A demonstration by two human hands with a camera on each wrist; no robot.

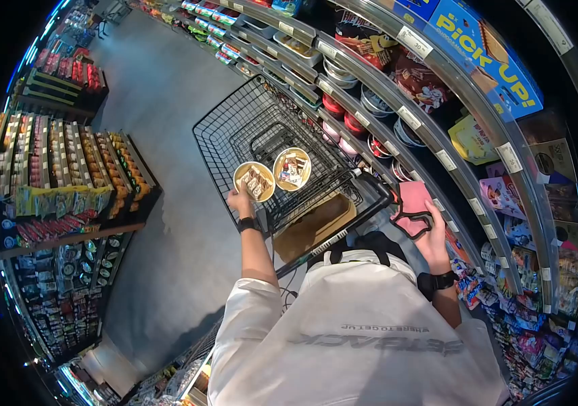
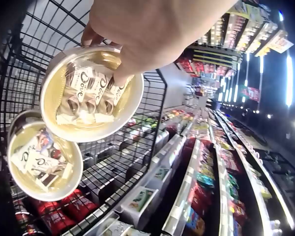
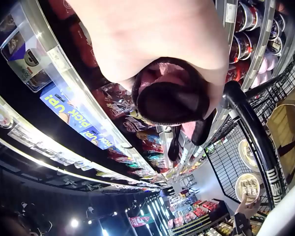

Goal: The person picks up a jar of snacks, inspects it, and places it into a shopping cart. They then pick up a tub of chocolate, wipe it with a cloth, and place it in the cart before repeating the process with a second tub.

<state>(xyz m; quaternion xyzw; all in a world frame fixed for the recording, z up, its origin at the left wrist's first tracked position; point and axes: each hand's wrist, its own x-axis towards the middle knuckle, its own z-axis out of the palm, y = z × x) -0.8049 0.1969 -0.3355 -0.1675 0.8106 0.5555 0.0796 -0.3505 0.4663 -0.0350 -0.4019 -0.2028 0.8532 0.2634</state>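
My left hand (image 1: pixel 239 201) grips the near rim of a round tub (image 1: pixel 255 181) over the shopping cart (image 1: pixel 218 108). In the left wrist view, Dove-branded wrapped chocolates (image 2: pixel 86 93) show inside under a clear cover, with my thumb over the rim. A second, similar tub (image 1: pixel 293 169) with mixed wrapped sweets sits beside it. On the right, by the cart handle (image 1: pixel 373 184), my right hand (image 1: pixel 432 240) holds a folded pink cloth-like item with black trim (image 1: pixel 412 196). In the right wrist view its black edging (image 3: pixel 172 103) loops below the palm.
Tall shelves (image 1: pixel 404 111) with price tags, tubs and snack boxes curve close along the right. A brown paper bag (image 1: pixel 316 233) lies at the cart's near end. Across the grey aisle floor (image 1: pixel 174 95) stands a display of packaged snacks (image 1: pixel 65 162) on the left.
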